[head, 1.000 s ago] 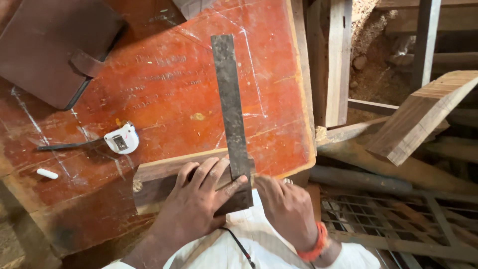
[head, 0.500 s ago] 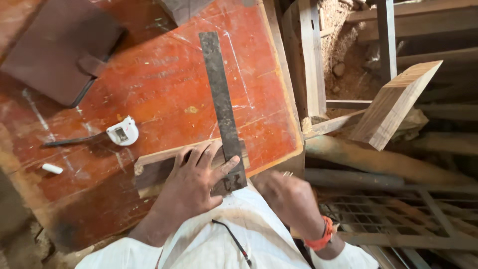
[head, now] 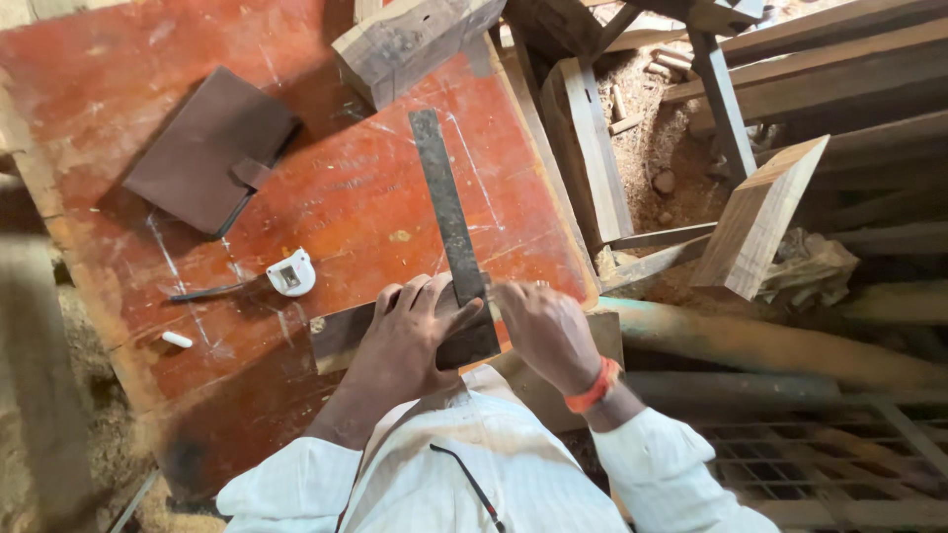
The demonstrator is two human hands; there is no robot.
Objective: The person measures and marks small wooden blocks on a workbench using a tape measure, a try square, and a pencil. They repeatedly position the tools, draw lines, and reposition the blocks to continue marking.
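Moved: right hand (head: 541, 331) has come up to the metal square (head: 449, 229); before, it hung lower, off the table edge.
Table: big red table (head: 118, 118), scratched and chalky. All places below are told from it.
Far corner: a thick wood block (head: 410, 39) sits there.
Brown case (head: 212, 148): lies flat near the middle of the table.
Wood piece (head: 341, 336): lies along the near edge of the table, under the left hand.
Metal square: its long blade points across the table, its thick end on the wood piece.
Left hand (head: 410, 341): fingers spread flat, pressing the wood piece and square down.
Right hand: fingers curled by the blade; I cannot tell what it holds.
Doing it well: I think the square must stay tight to the wood.
Tape measure (head: 290, 274): small, white, on the table beside the wood.
Chalk (head: 178, 340): tiny, near the left edge.
Room: bare table left of the blade; stacked planks (head: 755, 217) crowd past the right edge.
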